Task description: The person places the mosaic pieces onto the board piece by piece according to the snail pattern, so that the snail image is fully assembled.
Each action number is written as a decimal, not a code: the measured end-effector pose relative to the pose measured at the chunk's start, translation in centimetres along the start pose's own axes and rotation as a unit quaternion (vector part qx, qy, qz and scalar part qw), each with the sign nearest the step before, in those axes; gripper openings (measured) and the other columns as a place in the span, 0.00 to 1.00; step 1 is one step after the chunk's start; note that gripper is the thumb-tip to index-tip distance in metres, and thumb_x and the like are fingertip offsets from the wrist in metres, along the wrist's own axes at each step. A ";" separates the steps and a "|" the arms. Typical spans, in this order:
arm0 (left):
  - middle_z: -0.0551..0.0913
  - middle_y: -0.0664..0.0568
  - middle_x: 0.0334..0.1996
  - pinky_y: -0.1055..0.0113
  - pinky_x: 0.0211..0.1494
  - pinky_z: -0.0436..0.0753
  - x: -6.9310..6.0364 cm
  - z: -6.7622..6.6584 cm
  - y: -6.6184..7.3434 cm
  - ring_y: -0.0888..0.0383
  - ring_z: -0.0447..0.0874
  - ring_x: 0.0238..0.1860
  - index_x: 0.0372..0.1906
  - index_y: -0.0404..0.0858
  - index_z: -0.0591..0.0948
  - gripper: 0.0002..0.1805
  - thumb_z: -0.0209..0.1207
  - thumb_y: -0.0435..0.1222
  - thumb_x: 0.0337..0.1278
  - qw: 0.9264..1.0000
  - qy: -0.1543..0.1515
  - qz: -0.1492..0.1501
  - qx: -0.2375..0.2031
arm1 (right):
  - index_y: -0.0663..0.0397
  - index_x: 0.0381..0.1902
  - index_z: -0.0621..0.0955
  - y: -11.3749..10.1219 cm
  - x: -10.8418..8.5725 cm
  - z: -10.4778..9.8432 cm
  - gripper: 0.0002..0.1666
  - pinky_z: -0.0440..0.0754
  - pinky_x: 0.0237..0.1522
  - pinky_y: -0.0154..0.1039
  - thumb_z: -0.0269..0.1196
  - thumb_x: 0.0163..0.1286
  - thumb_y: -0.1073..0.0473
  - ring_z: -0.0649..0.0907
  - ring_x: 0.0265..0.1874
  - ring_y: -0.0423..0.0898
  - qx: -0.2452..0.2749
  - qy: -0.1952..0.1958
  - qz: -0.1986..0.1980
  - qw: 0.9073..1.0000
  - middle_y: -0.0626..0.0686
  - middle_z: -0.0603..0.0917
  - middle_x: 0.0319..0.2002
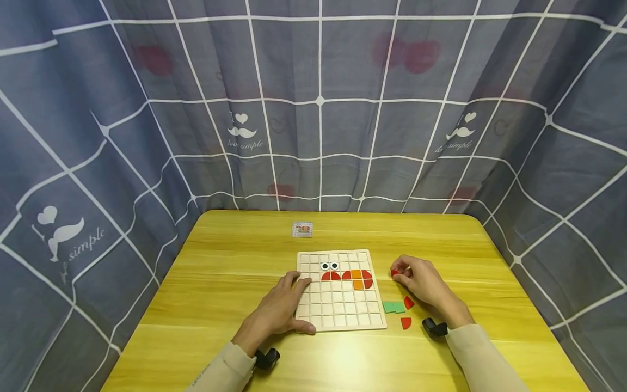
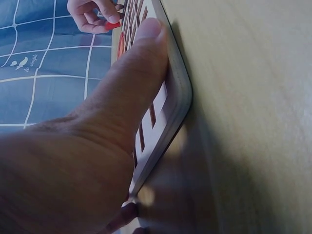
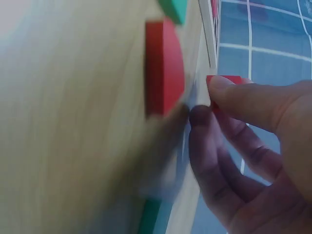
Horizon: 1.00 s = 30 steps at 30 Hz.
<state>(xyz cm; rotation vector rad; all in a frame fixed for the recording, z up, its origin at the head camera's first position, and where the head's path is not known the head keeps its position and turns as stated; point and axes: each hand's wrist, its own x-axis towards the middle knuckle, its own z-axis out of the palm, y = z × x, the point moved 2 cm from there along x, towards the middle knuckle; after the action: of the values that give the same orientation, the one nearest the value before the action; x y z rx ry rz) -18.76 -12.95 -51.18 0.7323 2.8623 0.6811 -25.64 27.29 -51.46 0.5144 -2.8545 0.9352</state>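
A pale wooden grid board [image 1: 338,321] lies on the table. My left hand [image 1: 280,306] rests at its left side, fingers spread along that edge and the thumb [image 2: 148,36] on the near corner. To the right of the board, my right hand [image 1: 425,280] pinches a small red piece [image 3: 233,79] between thumb and fingers; its full shape is partly hidden. Set in the board are two eye pieces [image 1: 329,266], several red curved pieces [image 1: 330,276] and orange squares [image 1: 357,284]. Below the right hand lie green pieces [image 1: 393,307] and two loose red quarter-round pieces [image 1: 406,323].
A small picture card [image 1: 302,229] lies beyond the board on the yellow wood-grain table [image 1: 220,261]. Behind and beside the table hangs a blue-grey curtain [image 1: 294,125] with white lines. Each wrist wears a black device [image 1: 434,328].
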 end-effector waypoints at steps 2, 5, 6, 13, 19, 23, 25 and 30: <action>0.69 0.27 0.83 0.29 0.74 0.85 0.0 0.0 0.0 0.28 0.75 0.80 0.86 0.36 0.73 0.67 0.91 0.63 0.44 1.000 0.001 -0.001 -0.001 | 0.47 0.47 0.92 -0.5 0.1 0.4 0.10 0.84 0.41 0.31 0.81 0.75 0.65 0.83 0.34 0.36 0.014 0.004 -0.001 1.000 0.45 0.93 0.39; 0.69 0.28 0.84 0.29 0.75 0.85 0.0 0.1 -0.1 0.29 0.75 0.81 0.86 0.37 0.72 0.67 0.90 0.63 0.46 1.000 0.001 -0.003 0.000 | 0.49 0.47 0.92 -1.5 0.3 1.0 0.10 0.87 0.41 0.31 0.82 0.74 0.66 0.86 0.34 0.35 0.039 0.010 -0.011 0.999 0.47 0.94 0.40; 0.69 0.28 0.84 0.30 0.75 0.85 0.1 0.1 -0.1 0.29 0.75 0.81 0.87 0.38 0.72 0.66 0.90 0.63 0.46 1.000 0.000 -0.004 0.000 | 0.51 0.47 0.92 -1.8 0.4 1.1 0.10 0.88 0.40 0.31 0.81 0.73 0.67 0.86 0.34 0.35 0.046 0.010 -0.019 0.999 0.47 0.95 0.40; 0.68 0.29 0.85 0.29 0.76 0.84 0.0 0.2 0.0 0.29 0.74 0.82 0.87 0.38 0.72 0.66 0.90 0.62 0.46 1.000 -0.002 -0.007 -0.008 | 0.56 0.47 0.94 -4.4 1.1 2.7 0.08 0.89 0.40 0.31 0.78 0.74 0.71 0.86 0.35 0.33 0.050 0.001 -0.072 0.996 0.49 0.94 0.42; 0.68 0.29 0.84 0.29 0.76 0.84 -0.1 0.1 0.0 0.29 0.74 0.81 0.87 0.37 0.72 0.67 0.90 0.62 0.47 1.000 0.000 -0.005 -0.007 | 0.54 0.46 0.95 -6.3 1.7 3.7 0.09 0.88 0.40 0.32 0.77 0.75 0.72 0.85 0.36 0.33 0.041 -0.011 -0.102 0.994 0.50 0.95 0.44; 0.69 0.28 0.84 0.29 0.75 0.85 0.0 0.1 0.0 0.29 0.75 0.80 0.87 0.37 0.72 0.66 0.90 0.62 0.47 1.000 0.001 -0.003 -0.005 | 0.53 0.44 0.95 -7.2 2.0 4.4 0.09 0.83 0.37 0.31 0.78 0.73 0.72 0.81 0.33 0.32 0.031 -0.011 -0.131 0.991 0.49 0.94 0.41; 0.69 0.28 0.84 0.29 0.75 0.85 -0.1 0.2 0.0 0.29 0.75 0.80 0.87 0.37 0.72 0.66 0.90 0.62 0.47 1.000 0.000 -0.002 -0.003 | 0.54 0.43 0.95 -7.5 2.1 4.8 0.10 0.81 0.35 0.29 0.77 0.72 0.73 0.80 0.32 0.32 0.025 -0.010 -0.144 0.989 0.48 0.93 0.39; 0.69 0.27 0.83 0.29 0.74 0.85 -0.1 0.2 0.0 0.28 0.75 0.80 0.86 0.36 0.72 0.66 0.90 0.62 0.46 1.000 -0.002 0.002 0.002 | 0.55 0.41 0.96 -8.5 2.2 5.9 0.10 0.83 0.34 0.28 0.78 0.71 0.75 0.82 0.31 0.33 0.014 -0.005 -0.185 0.983 0.49 0.93 0.37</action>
<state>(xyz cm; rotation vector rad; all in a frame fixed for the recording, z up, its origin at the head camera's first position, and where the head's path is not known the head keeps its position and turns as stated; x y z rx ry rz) -18.63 -12.92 -51.35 0.7383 2.8591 0.6741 -24.70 16.76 -51.01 1.0102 -2.6203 0.9028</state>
